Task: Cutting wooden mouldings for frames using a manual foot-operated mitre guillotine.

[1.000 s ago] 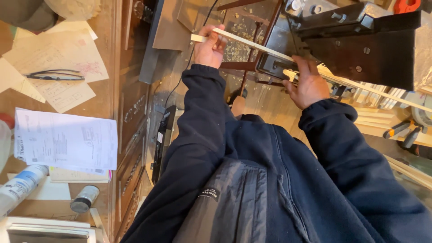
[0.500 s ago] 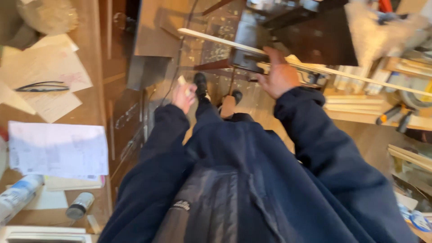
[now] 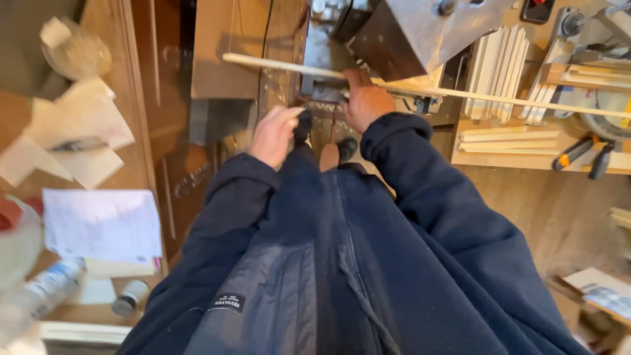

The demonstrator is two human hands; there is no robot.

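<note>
A long pale wooden strip [image 3: 276, 64] lies across the base of a dark metal machine [image 3: 401, 33]. My right hand [image 3: 363, 98] rests on the strip just in front of the machine, fingers wrapped over it. My left hand [image 3: 273, 135] hangs free below the strip, fingers loosely curled, holding nothing that I can see. Both arms are in dark blue sleeves. My shoes [image 3: 346, 148] show between the hands on the floor.
A wooden bench on the left carries loose papers [image 3: 102, 223], a plastic bottle [image 3: 52, 279] and a small tape roll [image 3: 129, 297]. To the right, a shelf [image 3: 526, 158] holds several cut wooden strips and clamps [image 3: 585, 156]. A cable [image 3: 265, 29] runs down near the machine.
My left hand has let go of the strip's left end and dropped toward my body. My right hand stays on the strip near the machine. The view has shifted.
</note>
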